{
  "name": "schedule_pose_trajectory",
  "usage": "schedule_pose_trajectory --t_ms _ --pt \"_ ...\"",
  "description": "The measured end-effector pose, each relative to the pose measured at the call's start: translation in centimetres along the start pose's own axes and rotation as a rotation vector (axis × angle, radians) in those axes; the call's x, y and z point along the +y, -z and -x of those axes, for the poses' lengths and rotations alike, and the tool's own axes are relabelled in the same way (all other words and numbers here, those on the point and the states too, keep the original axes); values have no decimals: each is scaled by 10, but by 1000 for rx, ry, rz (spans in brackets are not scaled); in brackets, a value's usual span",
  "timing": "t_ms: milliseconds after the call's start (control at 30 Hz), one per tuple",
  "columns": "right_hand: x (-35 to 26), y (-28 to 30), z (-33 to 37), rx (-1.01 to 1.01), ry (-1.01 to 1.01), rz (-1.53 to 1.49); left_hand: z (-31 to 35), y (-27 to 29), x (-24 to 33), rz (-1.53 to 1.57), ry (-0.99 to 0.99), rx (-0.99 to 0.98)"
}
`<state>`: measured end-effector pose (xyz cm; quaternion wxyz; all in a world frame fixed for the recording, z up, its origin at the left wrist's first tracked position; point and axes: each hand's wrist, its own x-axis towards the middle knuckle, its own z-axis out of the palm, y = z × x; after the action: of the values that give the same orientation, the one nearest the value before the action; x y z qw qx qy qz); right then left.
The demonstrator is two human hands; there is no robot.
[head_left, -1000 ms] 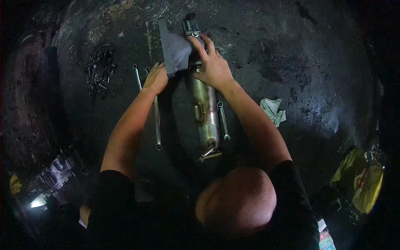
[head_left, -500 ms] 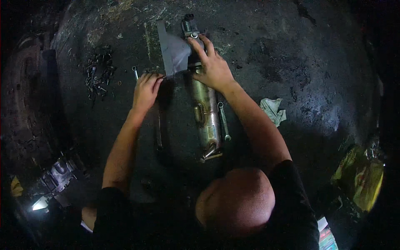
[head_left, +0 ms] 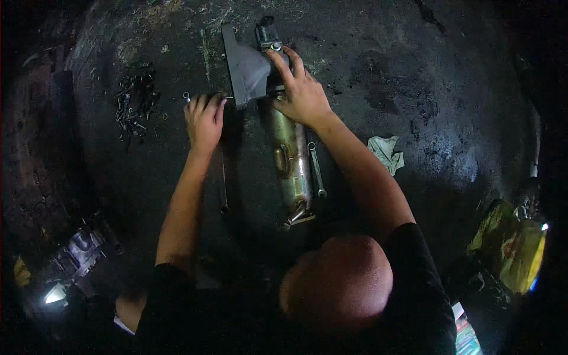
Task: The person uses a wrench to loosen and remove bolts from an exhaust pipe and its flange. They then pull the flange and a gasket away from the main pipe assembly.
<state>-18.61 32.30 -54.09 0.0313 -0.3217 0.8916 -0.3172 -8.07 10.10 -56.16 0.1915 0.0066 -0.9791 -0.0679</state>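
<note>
A grey cast metal housing point(head_left: 253, 74) with a flat flange joins the top of a silvery, bronze-tinted metal cylinder point(head_left: 291, 142). A dark block point(head_left: 267, 35) with a shiny round fitting sits on the housing's far side. My right hand point(head_left: 303, 97) is closed over the joint, fingertips at the fitting and thumb by the cylinder's top. My left hand point(head_left: 205, 121) is beside the flange's left edge, fingers pinched together. A thin bolt-like piece point(head_left: 229, 97) reaches from its fingertips to the flange. A spanner's ring end point(head_left: 186, 95) shows just past these fingers.
A combination spanner point(head_left: 317, 170) lies right of the cylinder; a long dark bar point(head_left: 223, 183) lies left. Several bolts point(head_left: 136, 103) are heaped at left. A pale rag point(head_left: 386, 154) lies right. A metal part point(head_left: 81, 251) sits lower left, a yellow bag point(head_left: 515, 251) lower right.
My left hand has shifted slightly left and farther away along the flange edge, and the thin piece at its fingertips now shows more clearly. My right hand keeps its hold.
</note>
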Motion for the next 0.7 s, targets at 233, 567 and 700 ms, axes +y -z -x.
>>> schedule_pose_trajectory --t_ms 233,567,700 --pt "-3 -5 0 6 -6 -51 -5 -27 3 -99 -35 -335" --pt "0 -2 -1 17 -19 -53 -24 -31 -6 244 24 -482" --pt "-4 3 -1 -7 -5 -70 -37 -14 -14 113 -83 -564"
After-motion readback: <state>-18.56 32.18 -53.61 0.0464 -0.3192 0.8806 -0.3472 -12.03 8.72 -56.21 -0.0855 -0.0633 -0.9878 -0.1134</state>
